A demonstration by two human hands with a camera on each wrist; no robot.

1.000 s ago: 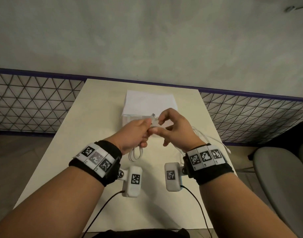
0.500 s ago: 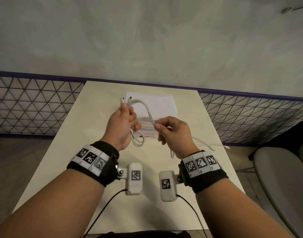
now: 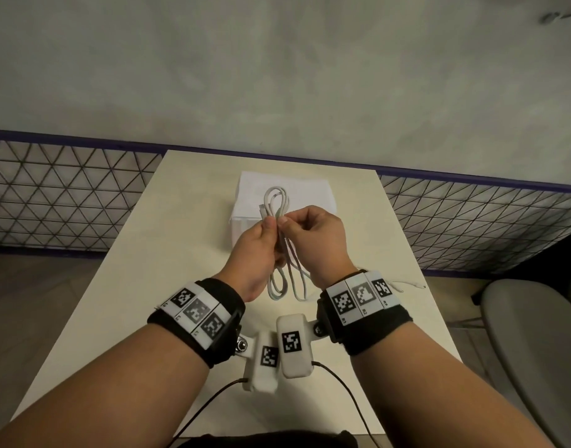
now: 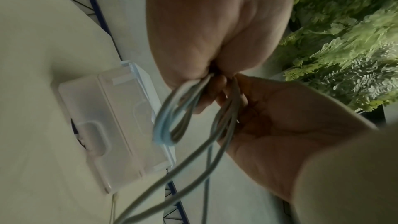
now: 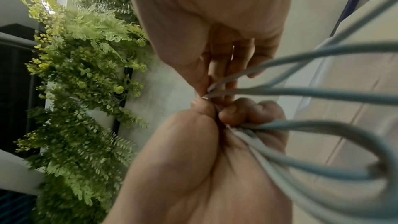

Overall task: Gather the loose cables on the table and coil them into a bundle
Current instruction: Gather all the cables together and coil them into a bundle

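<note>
A white cable (image 3: 276, 201) is folded into long loops above the cream table (image 3: 180, 253). My left hand (image 3: 266, 232) grips the loops at their middle, thumb pressed on top. One loop stands up above the fingers and others hang down (image 3: 287, 282) to the table. My right hand (image 3: 305, 229) pinches a strand right beside the left thumb. In the left wrist view the hanging cable (image 4: 165, 125) droops from the fingers. The right wrist view shows cable strands (image 5: 323, 94) running off to the right. A loose tail with a plug (image 3: 407, 283) lies on the table behind my right wrist.
A white translucent plastic box (image 3: 313, 192) sits at the far middle of the table, just beyond my hands, also seen as box (image 4: 120, 117). A grey chair (image 3: 536, 334) stands to the right. A wire-mesh barrier (image 3: 67, 195) runs behind the table.
My left hand came down and right from its raised spot and the right hand moved in to meet it. A fresh loop now stands above the hands, and less loose cable trails right.
</note>
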